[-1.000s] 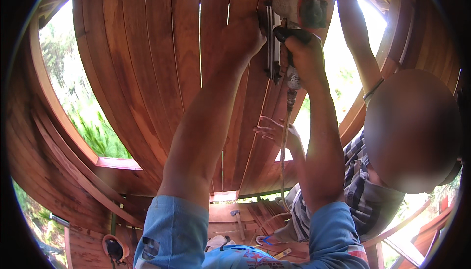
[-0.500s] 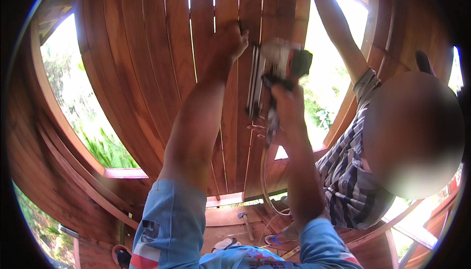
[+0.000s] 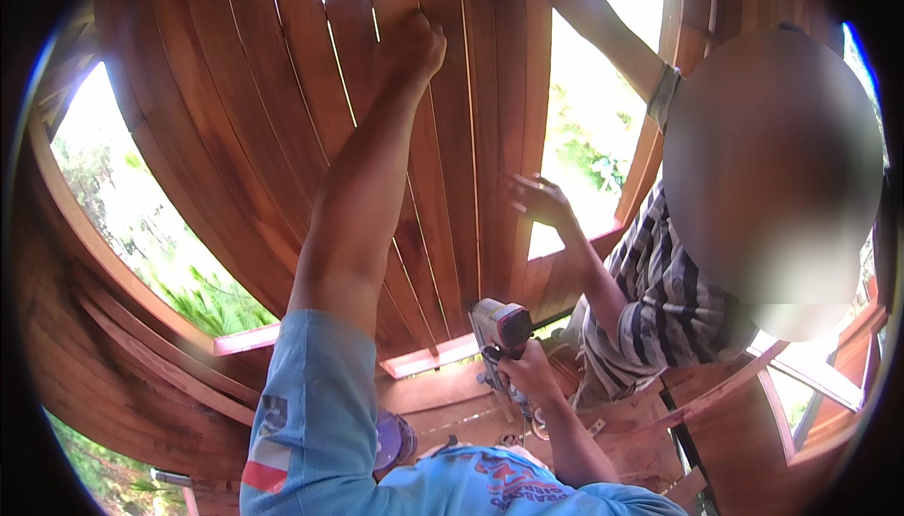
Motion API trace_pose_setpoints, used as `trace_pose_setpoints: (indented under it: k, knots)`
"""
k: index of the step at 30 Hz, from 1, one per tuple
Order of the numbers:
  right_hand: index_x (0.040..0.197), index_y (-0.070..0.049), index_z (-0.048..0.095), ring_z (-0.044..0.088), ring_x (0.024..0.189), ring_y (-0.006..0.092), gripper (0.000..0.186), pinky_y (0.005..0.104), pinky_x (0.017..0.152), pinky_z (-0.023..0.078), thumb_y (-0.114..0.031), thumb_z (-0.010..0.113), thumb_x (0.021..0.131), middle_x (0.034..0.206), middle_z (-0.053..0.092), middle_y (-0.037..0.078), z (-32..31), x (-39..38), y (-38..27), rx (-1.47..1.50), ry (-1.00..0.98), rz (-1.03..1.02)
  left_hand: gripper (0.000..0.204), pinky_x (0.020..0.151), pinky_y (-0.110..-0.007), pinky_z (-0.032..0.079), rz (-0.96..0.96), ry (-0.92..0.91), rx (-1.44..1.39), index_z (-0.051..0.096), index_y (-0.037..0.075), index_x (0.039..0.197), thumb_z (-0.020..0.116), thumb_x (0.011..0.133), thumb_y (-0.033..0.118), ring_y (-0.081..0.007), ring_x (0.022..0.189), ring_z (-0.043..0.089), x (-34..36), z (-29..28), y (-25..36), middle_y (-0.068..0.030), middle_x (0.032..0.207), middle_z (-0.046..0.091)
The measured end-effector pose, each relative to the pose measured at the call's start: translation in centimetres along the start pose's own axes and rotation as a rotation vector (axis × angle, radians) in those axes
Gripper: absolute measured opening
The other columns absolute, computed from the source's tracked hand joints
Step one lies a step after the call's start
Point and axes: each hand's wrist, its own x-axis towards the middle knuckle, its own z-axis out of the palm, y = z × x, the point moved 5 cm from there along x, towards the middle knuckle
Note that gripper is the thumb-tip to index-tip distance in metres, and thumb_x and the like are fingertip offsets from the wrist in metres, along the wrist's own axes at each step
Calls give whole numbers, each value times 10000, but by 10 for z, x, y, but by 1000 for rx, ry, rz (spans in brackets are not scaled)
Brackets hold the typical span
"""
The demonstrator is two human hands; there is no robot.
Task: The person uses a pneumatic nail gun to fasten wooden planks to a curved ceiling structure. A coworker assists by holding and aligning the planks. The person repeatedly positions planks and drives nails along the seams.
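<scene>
Head view: we wrap the right hand's grip [image 3: 534,372] around the handle of the nail gun [image 3: 499,328], low before the torso, well apart from the plank wall [image 3: 282,139]. Its nose seems to point upper left, its long magazine slanting down-right. The left hand [image 3: 419,45] curls near the planks; we cannot tell whether it pinches anything. We judge this plank-positioning; nailing next calls for raising the gun.

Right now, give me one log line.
left hand: raised at plank wall | right hand: gripping nail gun, low | co-worker's hand: by window opening
</scene>
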Motion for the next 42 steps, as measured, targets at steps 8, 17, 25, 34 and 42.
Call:
trace_pose_setpoints:
  k: [8,17,25,34,42]
  knots:
    - [899,-16,714,543,544,72,156,303,503,440,-163,765,889,642,600,-6,6,-55,86,-106,20,162,351,704,-524,584,240,21,115,705,85,973,481,1023,350,-382,835,723,20,17,-6,-175,892,737]
    - [891,-6,737,584,574,124,285,342,541,467,-280,814,868,649,641,37,3,-83,128,-251,50,210,433,989,-544,511,302,172,-40,718,75,1194,463,1044,391,-405,1137,671,-5,50,-3,-245,1199,708]
    - [840,24,714,600,568,133,282,348,547,465,-249,781,856,637,654,58,4,-102,129,-326,118,167,428,954,-542,518,272,209,-83,717,70,1175,466,1042,390,-402,1102,678,-38,49,-4,-241,1173,712]
    - [930,11,727,587,581,130,392,343,555,466,-364,824,868,662,643,53,-16,-94,163,-375,17,199,423,914,-539,526,306,239,-68,716,65,1154,469,1040,389,-399,1064,685,-45,47,-19,-237,1144,715]
    - [966,54,712,613,580,133,443,349,536,484,-354,842,851,684,667,80,-48,-80,198,-342,15,214,420,879,-536,534,316,260,-25,715,61,1136,471,1038,388,-396,1029,692,-49,58,-37,-233,1118,719]
